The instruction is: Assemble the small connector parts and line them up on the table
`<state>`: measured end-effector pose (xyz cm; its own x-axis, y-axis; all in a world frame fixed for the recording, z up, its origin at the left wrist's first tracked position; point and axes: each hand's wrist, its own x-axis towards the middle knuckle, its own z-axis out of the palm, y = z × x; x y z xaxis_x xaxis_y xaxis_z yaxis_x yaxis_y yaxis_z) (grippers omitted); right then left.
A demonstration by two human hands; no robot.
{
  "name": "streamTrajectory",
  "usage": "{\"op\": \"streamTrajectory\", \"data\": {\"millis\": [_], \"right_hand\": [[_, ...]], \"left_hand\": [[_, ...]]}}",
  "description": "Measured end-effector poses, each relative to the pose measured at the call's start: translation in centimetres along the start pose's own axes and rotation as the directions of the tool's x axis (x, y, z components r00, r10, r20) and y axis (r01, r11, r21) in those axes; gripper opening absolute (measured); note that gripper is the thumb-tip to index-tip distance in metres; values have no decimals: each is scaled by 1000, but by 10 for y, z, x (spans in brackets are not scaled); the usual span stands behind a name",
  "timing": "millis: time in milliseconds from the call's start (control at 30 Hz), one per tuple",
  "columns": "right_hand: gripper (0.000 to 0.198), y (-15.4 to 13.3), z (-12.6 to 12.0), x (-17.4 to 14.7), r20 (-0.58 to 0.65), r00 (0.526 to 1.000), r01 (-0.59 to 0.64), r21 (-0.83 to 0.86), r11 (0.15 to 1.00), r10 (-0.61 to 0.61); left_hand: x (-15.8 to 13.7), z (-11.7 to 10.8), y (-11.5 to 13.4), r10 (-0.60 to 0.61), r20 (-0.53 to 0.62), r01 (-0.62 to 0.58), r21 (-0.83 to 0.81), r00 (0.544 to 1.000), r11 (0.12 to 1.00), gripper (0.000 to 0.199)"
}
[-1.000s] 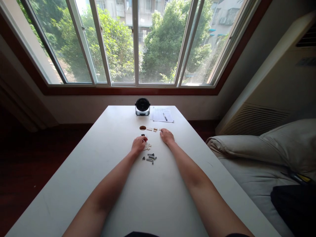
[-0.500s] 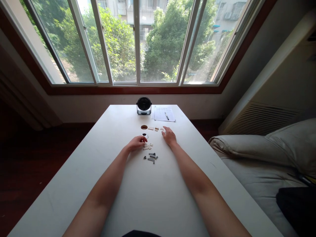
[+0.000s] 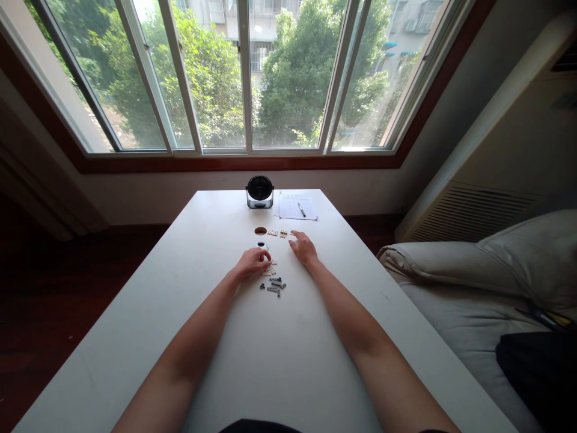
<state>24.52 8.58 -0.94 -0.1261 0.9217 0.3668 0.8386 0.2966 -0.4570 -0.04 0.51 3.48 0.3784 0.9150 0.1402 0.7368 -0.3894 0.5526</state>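
Note:
My left hand (image 3: 253, 263) is over the small cream toy building bricks (image 3: 270, 270), its fingers curled and thumb and fingertips close together. What they pinch, if anything, is too small to make out. My right hand (image 3: 305, 248) rests on the table farther right, fingers stretched out, the fingertips at the right end of a row of small tan bricks (image 3: 283, 234). A flat cream studded piece (image 3: 273, 233) lies at the left of that row. Nearer to me is a loose group of grey bricks (image 3: 273, 289).
The white table (image 3: 252, 355) has a round hole (image 3: 260, 231) and a white ring-shaped thing (image 3: 256, 245) partly behind my left hand. At the far edge stand a small black fan (image 3: 260, 189) and papers (image 3: 291, 205) with a pen (image 3: 302, 210) on them. A sofa (image 3: 451, 288) is to the right.
My left hand has shifted a little to the right, farther over the cream bricks. My right hand stays by the tan row. The whole view has moved slightly.

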Motion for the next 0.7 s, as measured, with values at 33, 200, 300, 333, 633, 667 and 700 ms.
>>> {"op": "streamTrajectory", "data": {"millis": [33, 200, 300, 333, 633, 667, 700], "right_hand": [[46, 0, 0, 0, 4, 1000, -5, 0, 1000, 5], [45, 0, 0, 0, 6, 1000, -4, 8, 1000, 4], [44, 0, 0, -1, 3, 1000, 2, 16, 1000, -2], [44, 0, 0, -1, 4, 1000, 0, 15, 1000, 0], [41, 0, 0, -1, 10, 1000, 3, -2, 1000, -3], [41, 0, 0, -1, 13, 1000, 4, -3, 1000, -4], [41, 0, 0, -1, 13, 1000, 5, -4, 1000, -5]], "left_hand": [[0, 1, 1, -11, -8, 11, 7, 1000, 1000, 21], [0, 3, 1, -39, -16, 39, 21, 999, 999, 19], [1, 4, 0, -38, -29, 39, 15, 999, 999, 18], [1, 4, -1, -37, -36, 38, 13, 999, 999, 17], [2, 4, 1, -72, -15, 73, 56, 997, 996, 15], [3, 5, -1, -73, -23, 74, 56, 997, 996, 14], [3, 6, -4, -75, -32, 77, 54, 997, 996, 14]]}}
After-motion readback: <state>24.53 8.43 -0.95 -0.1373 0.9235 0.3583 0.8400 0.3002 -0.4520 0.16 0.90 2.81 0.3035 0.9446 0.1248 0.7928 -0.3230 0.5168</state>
